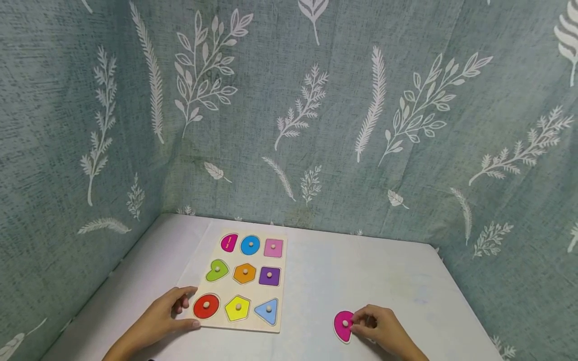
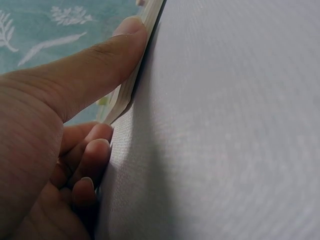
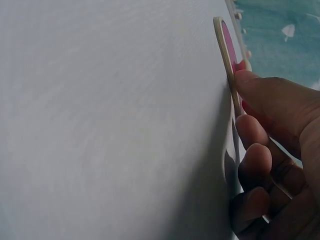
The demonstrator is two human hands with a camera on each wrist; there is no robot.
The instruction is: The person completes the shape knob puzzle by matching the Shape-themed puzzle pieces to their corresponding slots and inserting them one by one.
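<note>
A wooden shape-puzzle board (image 1: 266,328) lies flat on the left part of the table. My left hand (image 1: 158,313) holds its near left corner, the thumb against the near edge and the index finger by the left edge. In the left wrist view, the thumb (image 2: 100,65) presses on the board's side (image 2: 122,97). To the right of the board, my right hand (image 1: 381,328) pinches a magenta semicircle piece (image 1: 341,332) with a small knob, near its straight side. In the right wrist view, the semicircle's edge (image 3: 224,50) stands beyond the thumb (image 3: 270,95).
Knobbed pieces sit in the board, among them a red circle (image 1: 200,311), a yellow pentagon (image 1: 232,311) and a green heart (image 1: 213,273). A magenta semicircle recess (image 1: 228,244) with small print shows at its far left. Leaf-patterned cloth (image 1: 271,100) walls the white table (image 1: 361,271).
</note>
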